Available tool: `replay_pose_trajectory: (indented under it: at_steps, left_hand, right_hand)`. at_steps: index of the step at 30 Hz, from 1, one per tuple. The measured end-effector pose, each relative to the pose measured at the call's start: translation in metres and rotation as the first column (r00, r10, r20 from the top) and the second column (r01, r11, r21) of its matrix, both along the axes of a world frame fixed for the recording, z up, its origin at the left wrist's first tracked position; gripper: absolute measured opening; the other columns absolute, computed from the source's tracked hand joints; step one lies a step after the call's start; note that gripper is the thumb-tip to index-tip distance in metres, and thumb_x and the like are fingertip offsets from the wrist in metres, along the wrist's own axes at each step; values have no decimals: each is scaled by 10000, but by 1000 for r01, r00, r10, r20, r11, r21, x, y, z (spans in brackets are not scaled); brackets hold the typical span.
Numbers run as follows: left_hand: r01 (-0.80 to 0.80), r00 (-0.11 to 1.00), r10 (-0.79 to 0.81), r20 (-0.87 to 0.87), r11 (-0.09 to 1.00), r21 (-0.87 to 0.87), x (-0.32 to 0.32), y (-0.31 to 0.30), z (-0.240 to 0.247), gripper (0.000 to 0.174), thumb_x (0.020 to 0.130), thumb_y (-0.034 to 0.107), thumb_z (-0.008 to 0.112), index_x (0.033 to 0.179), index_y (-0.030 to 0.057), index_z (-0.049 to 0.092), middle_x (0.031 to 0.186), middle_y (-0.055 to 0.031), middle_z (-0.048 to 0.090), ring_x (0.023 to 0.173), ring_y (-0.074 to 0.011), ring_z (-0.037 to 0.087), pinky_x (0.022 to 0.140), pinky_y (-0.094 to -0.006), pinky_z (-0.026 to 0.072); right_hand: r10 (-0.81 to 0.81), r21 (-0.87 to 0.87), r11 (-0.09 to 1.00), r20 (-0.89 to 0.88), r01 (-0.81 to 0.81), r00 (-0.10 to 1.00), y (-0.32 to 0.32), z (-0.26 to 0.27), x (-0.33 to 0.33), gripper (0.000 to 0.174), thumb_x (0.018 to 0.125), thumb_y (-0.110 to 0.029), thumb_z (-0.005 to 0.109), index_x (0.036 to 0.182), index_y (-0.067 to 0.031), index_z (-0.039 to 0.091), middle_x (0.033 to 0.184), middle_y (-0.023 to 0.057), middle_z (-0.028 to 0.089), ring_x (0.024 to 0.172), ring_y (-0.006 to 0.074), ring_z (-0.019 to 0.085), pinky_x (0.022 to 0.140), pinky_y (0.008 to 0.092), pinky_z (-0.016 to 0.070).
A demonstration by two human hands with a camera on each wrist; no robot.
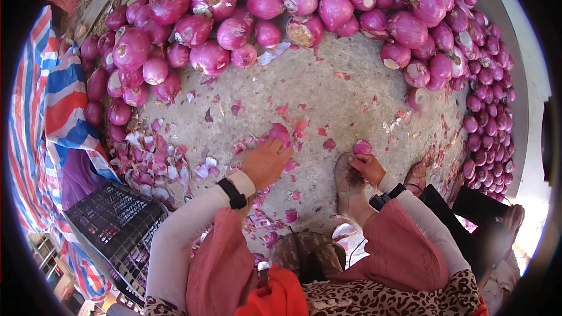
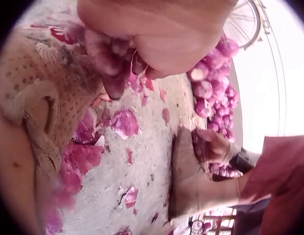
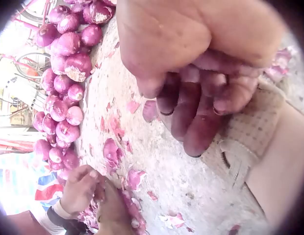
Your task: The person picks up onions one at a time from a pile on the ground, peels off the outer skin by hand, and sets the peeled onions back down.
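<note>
My left hand (image 1: 266,164) reaches low over the ground by my left shoe, fingers loosely bent. Just past its fingertips lies a magenta onion skin (image 1: 280,133). In the left wrist view, a thin pale strand hangs at these fingers, and the perforated beige shoe (image 2: 59,103) is beside them. My right hand (image 1: 367,169) rests at the toe of my right shoe (image 1: 345,187), with another piece of onion skin (image 1: 362,147) just beyond it. The right wrist view shows its fingers (image 3: 191,117) loosely curled with nothing between them.
Red onions (image 1: 211,58) are heaped in an arc along the far side and right. Loose skins (image 1: 158,164) litter the concrete floor (image 1: 328,93). On the left stand a black plastic crate (image 1: 114,216) and a striped sheet (image 1: 64,99). Another person's hand (image 1: 515,216) shows at right.
</note>
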State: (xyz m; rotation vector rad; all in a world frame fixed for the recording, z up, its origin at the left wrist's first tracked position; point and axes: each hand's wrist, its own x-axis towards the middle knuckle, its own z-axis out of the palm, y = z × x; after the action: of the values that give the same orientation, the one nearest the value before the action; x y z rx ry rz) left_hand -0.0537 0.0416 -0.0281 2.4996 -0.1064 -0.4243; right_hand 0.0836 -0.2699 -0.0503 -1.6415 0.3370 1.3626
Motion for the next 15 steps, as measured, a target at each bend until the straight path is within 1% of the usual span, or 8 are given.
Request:
replay_pose_trajectory:
  at_steps: [1, 2, 5, 7, 10, 11, 13, 15]
  left_hand:
    - [32, 993, -33, 114, 999, 15, 7, 0, -2, 276, 782, 135, 604, 1050, 87, 560, 1156, -144, 533, 997, -325, 546, 782, -441, 465]
    - [63, 972, -69, 226, 997, 34, 13, 1, -5, 317, 771, 137, 605, 1081, 95, 555, 1198, -147, 505, 1070, -333, 517, 839, -453, 451]
    - [102, 925, -151, 348, 982, 156, 23, 4, -12, 346, 750, 135, 601, 1093, 97, 571, 1180, -164, 498, 1169, -346, 428, 950, -471, 373]
    - [110, 946, -162, 281, 975, 192, 23, 5, -19, 326, 755, 137, 596, 1079, 102, 584, 1184, -159, 501, 1161, -334, 439, 964, -469, 358]
    - [140, 973, -180, 146, 958, 249, 21, 11, -22, 297, 763, 139, 585, 1058, 107, 601, 1189, -155, 504, 1153, -322, 445, 973, -452, 346]
    - [154, 978, -185, 95, 951, 267, 21, 13, -22, 287, 766, 140, 581, 1050, 108, 607, 1190, -154, 504, 1152, -319, 446, 974, -444, 344]
    - [104, 984, -137, 115, 961, 256, 18, 19, -21, 275, 754, 152, 599, 1025, 109, 611, 1163, -150, 512, 1133, -314, 455, 958, -446, 352]
    - [26, 989, -60, 134, 970, 240, 13, 27, -25, 276, 739, 162, 623, 1009, 107, 610, 1143, -149, 515, 1112, -315, 465, 947, -447, 357]
  right_hand:
    - [15, -4, 1000, 5, -15, 1000, 1, -1, 1, 170, 910, -173, 595, 840, -22, 632, 738, 57, 665, 661, 128, 648, 611, 260, 517]
    - [25, -8, 1000, 32, -25, 999, 2, -1, 1, 170, 910, -175, 596, 831, -28, 631, 728, 43, 656, 647, 116, 632, 593, 255, 504]
    - [80, -36, 996, 121, -77, 989, 2, -5, -2, 174, 910, -183, 599, 806, -47, 629, 697, 0, 618, 604, 80, 572, 545, 244, 456]
    - [148, -75, 988, 189, -136, 971, -2, -12, -2, 181, 910, -190, 602, 789, -59, 628, 673, -33, 581, 578, 58, 518, 520, 239, 415]
    - [77, 11, 997, 164, -80, 983, -2, -12, -4, 196, 912, -205, 601, 768, -75, 629, 654, -69, 521, 572, 34, 434, 497, 233, 347]
    - [86, 7, 996, 181, -89, 980, -5, -15, -5, 192, 914, -202, 598, 778, -70, 627, 658, -53, 543, 566, 47, 467, 494, 237, 372]
    - [105, 2, 994, 213, -108, 972, -10, -25, -4, 185, 918, -197, 593, 798, -59, 624, 665, -20, 585, 555, 73, 532, 487, 245, 423]
    - [37, 33, 999, 82, -40, 996, 0, -6, -1, 177, 922, -187, 584, 825, -42, 617, 680, 31, 623, 555, 128, 596, 483, 278, 483]
